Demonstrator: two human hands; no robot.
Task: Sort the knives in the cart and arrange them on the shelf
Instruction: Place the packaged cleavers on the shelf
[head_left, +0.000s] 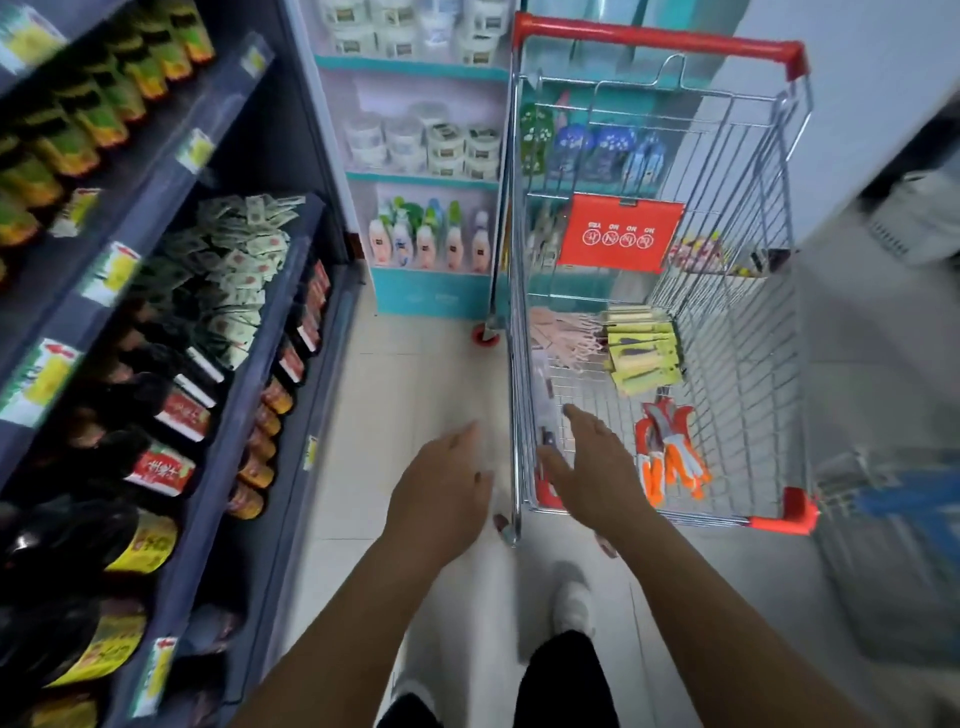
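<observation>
Reaching over the near rim of the chrome wire shopping cart with red plastic corners (524, 332), the right hand (597, 467) is held flat with its fingers straight and spread, grasping nothing. Just beyond and to the right of those fingertips, the orange-handled knives on red backing cards (670, 452) are seen lying on the cart floor. Farther ahead of the fingers, a stack of knives in yellow-green card packs (641, 353) is found, with pale pink packaged items (563, 332) beside it to the left. The cart's wire side wall is set between the two hands. The left hand (441, 491) is held outside the cart, fingers relaxed and empty, above the pale tiled floor (415, 374). To the left of its fingers, the dark blue-grey shelf (244, 410) is stocked with dark sauce bottles with red and yellow labels (156, 467).
</observation>
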